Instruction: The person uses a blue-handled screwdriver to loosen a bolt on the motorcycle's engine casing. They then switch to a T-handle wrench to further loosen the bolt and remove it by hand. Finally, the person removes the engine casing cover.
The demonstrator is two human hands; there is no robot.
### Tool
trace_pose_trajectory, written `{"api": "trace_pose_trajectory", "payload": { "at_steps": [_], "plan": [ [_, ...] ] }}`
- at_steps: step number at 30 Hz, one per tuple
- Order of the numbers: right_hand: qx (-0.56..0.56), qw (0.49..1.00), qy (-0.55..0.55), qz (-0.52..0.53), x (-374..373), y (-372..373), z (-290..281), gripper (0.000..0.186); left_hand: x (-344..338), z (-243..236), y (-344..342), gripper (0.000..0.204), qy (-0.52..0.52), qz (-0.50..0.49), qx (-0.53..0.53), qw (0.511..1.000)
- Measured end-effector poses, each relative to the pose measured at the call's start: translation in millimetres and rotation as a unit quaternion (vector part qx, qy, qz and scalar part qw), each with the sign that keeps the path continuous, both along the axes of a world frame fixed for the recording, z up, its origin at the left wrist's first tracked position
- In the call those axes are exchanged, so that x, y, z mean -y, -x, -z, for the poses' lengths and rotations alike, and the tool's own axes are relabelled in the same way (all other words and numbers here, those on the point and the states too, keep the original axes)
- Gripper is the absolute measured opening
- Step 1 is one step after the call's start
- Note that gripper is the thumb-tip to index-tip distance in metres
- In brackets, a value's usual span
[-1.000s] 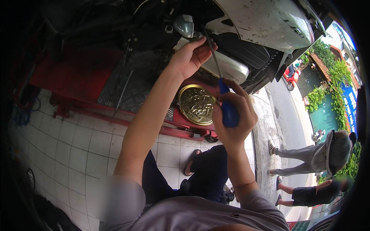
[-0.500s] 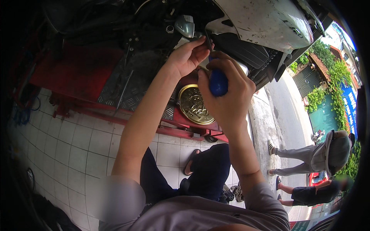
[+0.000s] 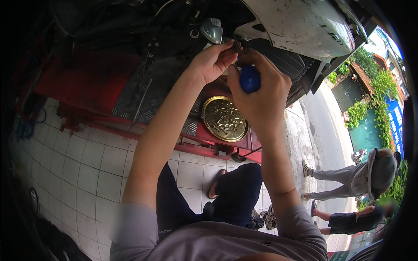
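Observation:
My right hand (image 3: 266,93) is wrapped round the rounded blue handle (image 3: 250,80) of what looks like a screwdriver; its working end is hidden. Just left of it, my left hand (image 3: 213,62) has its thumb and forefinger pinched at a thin dark piece (image 3: 237,45), too small to name, while its other fingers curl loosely. Both hands are up against the underside of a motorbike with a pale, dirt-specked body panel (image 3: 300,26). A silver-grey rounded part (image 3: 211,31) sits just beyond my left fingertips.
Below my hands, a round gold tin dish (image 3: 225,119) with a shiny, uneven surface lies on the red lift platform (image 3: 82,82). A long metal rod (image 3: 143,101) rests on its tread plate. Two people (image 3: 348,178) stand at the right by the road (image 3: 324,126).
My right hand has shifted slightly right and up, tilting the blue handle so its rounded end faces me more. More of the gold dish shows. My left hand has barely moved.

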State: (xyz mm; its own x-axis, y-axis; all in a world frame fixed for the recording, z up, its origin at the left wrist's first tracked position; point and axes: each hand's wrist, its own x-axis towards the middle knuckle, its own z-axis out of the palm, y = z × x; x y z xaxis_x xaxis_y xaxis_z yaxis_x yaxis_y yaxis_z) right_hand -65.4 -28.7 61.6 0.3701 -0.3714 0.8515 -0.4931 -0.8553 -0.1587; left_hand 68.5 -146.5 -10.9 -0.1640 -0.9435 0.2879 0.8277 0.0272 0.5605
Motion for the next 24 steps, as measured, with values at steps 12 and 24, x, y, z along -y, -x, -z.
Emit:
{"api": "trace_pose_trajectory", "payload": {
  "at_steps": [12,24],
  "plan": [
    [0.022,0.995,0.064,-0.078,18.5,3.0,17.2,0.038,-139.5,-11.4,30.4,0.022,0.146,-0.404,0.232,0.873],
    [0.306,0.625,-0.599,-0.395,46.6,-11.8,33.0,0.036,-174.7,-47.4,29.5,0.018,0.21,-0.647,0.556,0.477]
  ]
}}
